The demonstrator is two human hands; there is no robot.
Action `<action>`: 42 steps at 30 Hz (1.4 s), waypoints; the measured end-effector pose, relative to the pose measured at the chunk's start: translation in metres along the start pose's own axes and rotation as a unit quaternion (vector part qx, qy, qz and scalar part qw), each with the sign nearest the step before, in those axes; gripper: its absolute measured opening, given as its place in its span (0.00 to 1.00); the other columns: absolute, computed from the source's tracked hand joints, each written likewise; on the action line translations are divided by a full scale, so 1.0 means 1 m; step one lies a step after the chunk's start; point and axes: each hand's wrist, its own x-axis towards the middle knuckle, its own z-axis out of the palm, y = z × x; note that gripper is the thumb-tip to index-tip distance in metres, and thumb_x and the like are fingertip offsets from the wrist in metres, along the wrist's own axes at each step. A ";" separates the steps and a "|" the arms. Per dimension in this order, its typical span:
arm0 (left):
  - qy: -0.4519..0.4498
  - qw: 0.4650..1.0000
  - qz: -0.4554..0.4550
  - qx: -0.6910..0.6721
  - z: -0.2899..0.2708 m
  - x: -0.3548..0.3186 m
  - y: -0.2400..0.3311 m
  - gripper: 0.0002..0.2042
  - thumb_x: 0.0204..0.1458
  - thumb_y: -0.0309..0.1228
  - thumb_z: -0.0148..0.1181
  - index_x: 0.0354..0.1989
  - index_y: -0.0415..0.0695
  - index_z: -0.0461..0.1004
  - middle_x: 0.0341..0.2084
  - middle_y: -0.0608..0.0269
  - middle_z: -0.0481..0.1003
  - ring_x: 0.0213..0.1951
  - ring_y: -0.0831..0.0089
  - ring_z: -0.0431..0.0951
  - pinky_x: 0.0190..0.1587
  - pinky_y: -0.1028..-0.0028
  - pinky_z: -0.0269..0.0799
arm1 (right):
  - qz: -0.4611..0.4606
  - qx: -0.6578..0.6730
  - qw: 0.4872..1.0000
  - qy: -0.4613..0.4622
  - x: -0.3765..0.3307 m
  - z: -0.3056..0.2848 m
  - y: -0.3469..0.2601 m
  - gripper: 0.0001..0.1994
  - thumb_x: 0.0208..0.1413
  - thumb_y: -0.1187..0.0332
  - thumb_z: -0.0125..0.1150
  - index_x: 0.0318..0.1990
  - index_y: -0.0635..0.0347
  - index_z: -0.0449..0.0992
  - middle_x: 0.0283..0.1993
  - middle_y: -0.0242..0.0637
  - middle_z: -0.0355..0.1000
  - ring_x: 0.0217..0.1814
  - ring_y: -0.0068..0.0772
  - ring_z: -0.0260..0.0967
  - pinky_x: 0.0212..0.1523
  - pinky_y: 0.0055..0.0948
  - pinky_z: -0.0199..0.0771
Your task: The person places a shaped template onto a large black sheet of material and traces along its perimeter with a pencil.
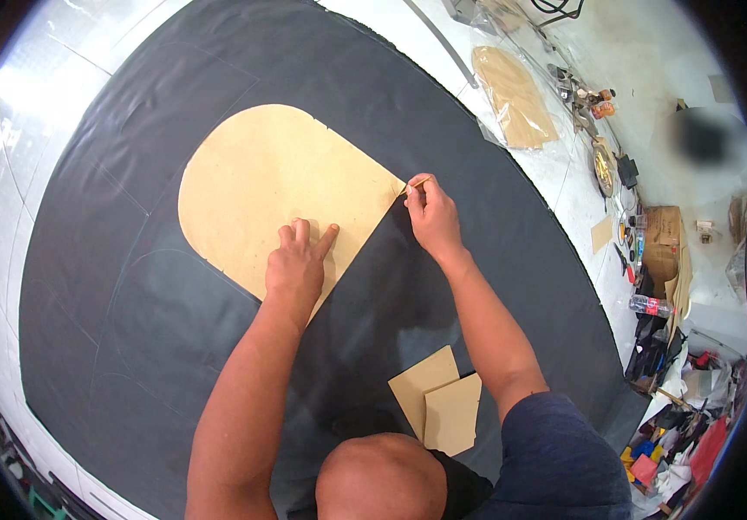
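A large tan card pattern (260, 173), rounded at one end and straight at the other, lies flat on a wide black sheet (373, 312). My left hand (297, 264) presses on the card near its straight edge, fingers spread and holding nothing. At the card's right corner, my right hand (430, 212) pinches a thin yellowish pencil-like stick (421, 183), its tip at the card's corner. Pale thin lines run across the black sheet left of the card. Two smaller tan card pieces (451, 412) overlap on the sheet close to my knee (382, 481).
Beyond the sheet's right edge, tan card pieces in a clear bag (516, 95) lie on the white tiled floor. Small tools and jars line the wall, with a cardboard box (661, 234), a plastic bottle (651, 305) and a heap of coloured scraps (677, 451) nearer me.
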 end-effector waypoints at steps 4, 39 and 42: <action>0.002 1.000 0.004 0.002 -0.001 0.001 0.002 0.53 0.38 0.41 0.81 0.76 0.72 0.54 0.64 0.53 0.62 0.62 0.56 0.68 0.50 0.66 0.82 | -0.041 -0.070 0.996 0.034 0.006 -0.001 0.012 0.07 0.69 0.69 0.53 0.47 0.63 0.71 0.39 0.42 0.79 0.33 0.37 0.83 0.35 0.34 0.81; 0.057 0.998 -0.001 -0.003 0.010 -0.001 0.000 0.54 0.35 0.35 0.82 0.75 0.71 0.57 0.62 0.56 0.64 0.60 0.58 0.69 0.46 0.68 0.83 | -0.092 -0.076 0.990 -0.071 -0.068 0.020 -0.056 0.06 0.66 0.66 0.56 0.46 0.56 0.74 0.42 0.41 0.78 0.40 0.51 0.78 0.38 0.44 0.79; 0.064 0.998 0.000 -0.009 0.013 0.000 -0.001 0.54 0.35 0.35 0.82 0.74 0.71 0.57 0.61 0.57 0.64 0.60 0.58 0.69 0.46 0.69 0.83 | -0.077 -0.062 0.985 -0.142 -0.088 0.022 -0.078 0.07 0.66 0.66 0.56 0.46 0.56 0.74 0.41 0.40 0.79 0.41 0.50 0.79 0.38 0.43 0.79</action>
